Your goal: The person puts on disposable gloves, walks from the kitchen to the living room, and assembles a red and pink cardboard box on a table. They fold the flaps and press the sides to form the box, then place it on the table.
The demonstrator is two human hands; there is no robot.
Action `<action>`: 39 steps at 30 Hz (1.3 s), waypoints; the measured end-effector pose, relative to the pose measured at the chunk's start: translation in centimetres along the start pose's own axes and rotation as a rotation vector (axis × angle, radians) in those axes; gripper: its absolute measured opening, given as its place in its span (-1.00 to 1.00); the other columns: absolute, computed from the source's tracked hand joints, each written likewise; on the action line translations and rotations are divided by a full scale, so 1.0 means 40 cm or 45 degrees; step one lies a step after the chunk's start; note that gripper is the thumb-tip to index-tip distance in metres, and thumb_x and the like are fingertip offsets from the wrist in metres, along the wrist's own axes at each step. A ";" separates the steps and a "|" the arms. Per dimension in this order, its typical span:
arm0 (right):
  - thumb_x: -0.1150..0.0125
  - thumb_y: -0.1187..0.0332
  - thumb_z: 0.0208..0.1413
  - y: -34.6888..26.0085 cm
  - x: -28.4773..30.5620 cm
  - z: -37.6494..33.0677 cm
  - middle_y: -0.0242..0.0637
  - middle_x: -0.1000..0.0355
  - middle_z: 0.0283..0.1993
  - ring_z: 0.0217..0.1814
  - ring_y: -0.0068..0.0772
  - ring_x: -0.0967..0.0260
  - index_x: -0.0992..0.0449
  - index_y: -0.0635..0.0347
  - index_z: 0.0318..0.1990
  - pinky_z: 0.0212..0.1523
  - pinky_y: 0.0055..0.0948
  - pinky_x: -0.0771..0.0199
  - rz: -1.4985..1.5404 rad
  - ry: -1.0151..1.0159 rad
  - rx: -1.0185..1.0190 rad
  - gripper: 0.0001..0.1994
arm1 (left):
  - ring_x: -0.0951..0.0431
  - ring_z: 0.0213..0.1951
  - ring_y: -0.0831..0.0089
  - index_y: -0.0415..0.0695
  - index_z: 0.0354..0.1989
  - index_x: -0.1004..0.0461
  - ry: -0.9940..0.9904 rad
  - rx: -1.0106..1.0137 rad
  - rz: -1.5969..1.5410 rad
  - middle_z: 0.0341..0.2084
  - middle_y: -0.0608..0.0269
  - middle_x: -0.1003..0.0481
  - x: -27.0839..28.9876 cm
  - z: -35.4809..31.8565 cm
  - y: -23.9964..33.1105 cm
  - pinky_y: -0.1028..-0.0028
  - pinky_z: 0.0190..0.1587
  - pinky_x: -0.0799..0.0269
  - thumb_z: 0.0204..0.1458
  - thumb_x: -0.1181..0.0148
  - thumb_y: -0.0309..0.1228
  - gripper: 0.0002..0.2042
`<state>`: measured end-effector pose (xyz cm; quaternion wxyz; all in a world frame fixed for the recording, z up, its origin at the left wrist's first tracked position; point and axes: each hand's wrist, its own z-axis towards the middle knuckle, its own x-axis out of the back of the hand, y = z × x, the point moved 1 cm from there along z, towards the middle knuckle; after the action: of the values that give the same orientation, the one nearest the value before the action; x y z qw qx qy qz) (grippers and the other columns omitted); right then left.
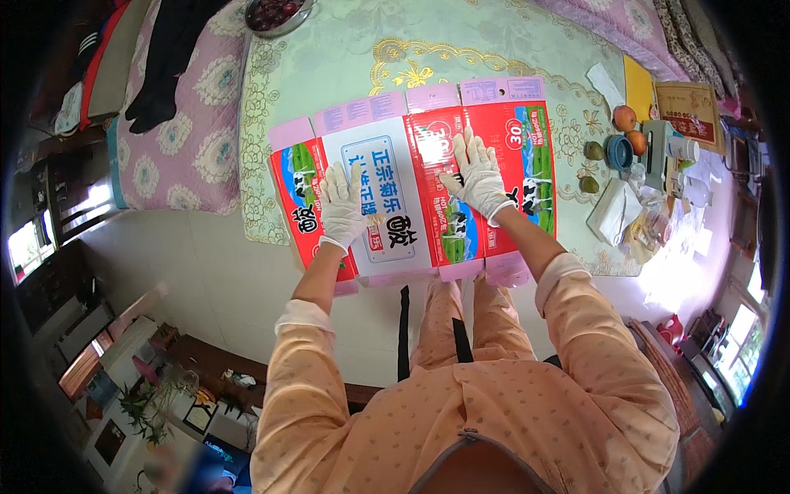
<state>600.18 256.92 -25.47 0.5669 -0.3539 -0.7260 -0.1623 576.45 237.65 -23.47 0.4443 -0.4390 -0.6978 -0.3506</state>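
Spread flat across the near edge of the table is an unfolded cardboard carton (418, 177), red, white and pink with printed pictures of grass and cows. Its pink flaps run along the far and near sides, and the near ones reach past the table edge. My left hand (341, 204), in a white glove, rests on the carton's left part with fingers stretched out. Farther right, my right hand (479, 177), also gloved in white, lies flat on a red panel with its fingers spread. Neither hand grasps anything.
A pale green patterned tablecloth (329, 78) covers the table. A metal bowl of dark red fruit (278, 15) stands at the far left. On the right are apples (624, 118), green pears (589, 184), a blue round dish (619, 152) and a brown box (690, 115). A flowered bench cushion (177, 165) is at left.
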 end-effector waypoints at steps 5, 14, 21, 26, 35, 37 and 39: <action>0.10 -0.24 0.22 -0.017 0.037 0.031 0.10 0.34 0.56 0.58 0.11 0.24 0.18 0.20 0.49 0.50 -0.02 0.23 0.022 -0.113 -0.035 -0.11 | 0.23 0.46 -0.22 -0.16 0.48 0.21 0.118 0.012 0.208 0.44 -0.29 0.21 -0.080 0.010 -0.021 -0.04 0.44 0.32 -0.38 -0.32 0.37 0.32; -0.01 -0.12 0.29 -0.081 0.228 0.028 -0.13 -0.23 0.30 0.31 -0.31 -0.25 -0.07 0.22 0.39 0.32 -0.40 -0.29 3.212 0.375 -0.442 -0.28 | -0.54 -0.29 0.42 -0.24 -0.23 -0.54 -0.142 -0.476 -2.113 -0.35 0.18 -0.57 0.185 -0.080 0.393 0.44 -0.16 -0.41 0.31 0.05 -0.11 -0.59; 0.04 -0.11 0.31 -0.134 0.359 -0.068 0.00 0.00 0.40 0.39 -0.15 -0.11 0.02 0.08 0.42 0.39 -0.16 -0.18 3.312 0.298 0.014 -0.31 | -0.49 -0.46 0.54 -0.20 -0.42 -0.49 -0.460 -0.101 -2.303 -0.51 0.30 -0.53 0.296 -0.174 0.506 0.52 -0.34 -0.38 0.33 0.06 -0.24 -0.65; 0.13 -0.14 0.33 -0.114 0.385 -0.162 -0.03 0.10 0.49 0.51 -0.08 0.08 -0.15 -0.07 0.29 0.47 0.06 0.03 3.405 0.094 0.105 -0.47 | -0.49 -0.58 0.34 -0.18 -0.50 -0.50 0.131 -0.791 -1.113 -0.67 0.23 -0.46 0.250 -0.223 0.589 0.38 -0.51 -0.39 0.14 -0.08 -0.35 -0.78; 0.04 0.07 0.36 0.113 0.349 -0.170 -0.14 -0.45 0.16 0.27 -0.36 -0.31 -0.41 0.29 0.16 0.33 -0.30 -0.17 2.771 0.137 -0.309 -0.54 | -0.53 -0.56 0.25 -0.12 -0.46 -0.51 0.337 -0.903 -0.527 -0.65 0.17 -0.47 0.230 -0.364 0.846 0.33 -0.49 -0.41 -0.10 -0.14 -0.41 -0.92; -0.01 0.13 0.35 0.208 0.320 -0.168 -0.11 -0.52 0.04 0.09 -0.37 -0.46 -0.46 0.33 0.07 0.18 -0.42 -0.35 2.633 0.199 -0.407 -0.60 | -0.55 -0.51 0.34 -0.13 -0.29 -0.53 0.101 -0.584 -0.742 -0.57 0.19 -0.51 0.102 -0.326 0.813 0.48 -0.41 -0.47 0.01 -0.13 -0.47 -0.89; -0.10 0.20 0.29 0.217 0.344 -0.218 -0.21 -0.55 -0.12 -0.09 -0.46 -0.48 -0.49 0.35 -0.04 0.02 -0.51 -0.41 2.398 0.355 -0.633 -0.66 | -0.52 -0.51 0.49 -0.10 -0.29 -0.50 0.105 0.352 -2.241 -0.58 0.32 -0.47 -0.046 -0.362 0.734 0.51 -0.45 -0.43 0.18 -0.06 -0.36 -0.87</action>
<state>610.95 261.96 -11.36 0.4546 -0.8746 -0.0189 0.1674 608.52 235.18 -17.06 0.0878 0.3263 -0.8018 -0.4930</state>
